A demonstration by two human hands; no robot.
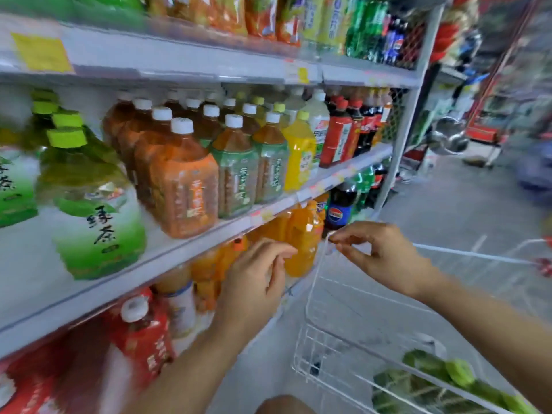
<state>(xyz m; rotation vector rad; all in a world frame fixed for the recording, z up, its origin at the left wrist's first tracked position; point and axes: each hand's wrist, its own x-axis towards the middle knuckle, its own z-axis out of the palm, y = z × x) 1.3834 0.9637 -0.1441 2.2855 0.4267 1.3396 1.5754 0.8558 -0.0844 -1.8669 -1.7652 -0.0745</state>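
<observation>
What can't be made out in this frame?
Head view:
- Left hand: motion blur; contact with orange bottle unclear.
- Greens in cart: blurred, cut by the bottom edge; kind unclear.
- Price tags: blurred, unreadable.

White metal shelving [185, 59] fills nine to twelve o'clock; grey floor [448, 210] runs toward two o'clock, past blurred red racks [482, 133].
</observation>
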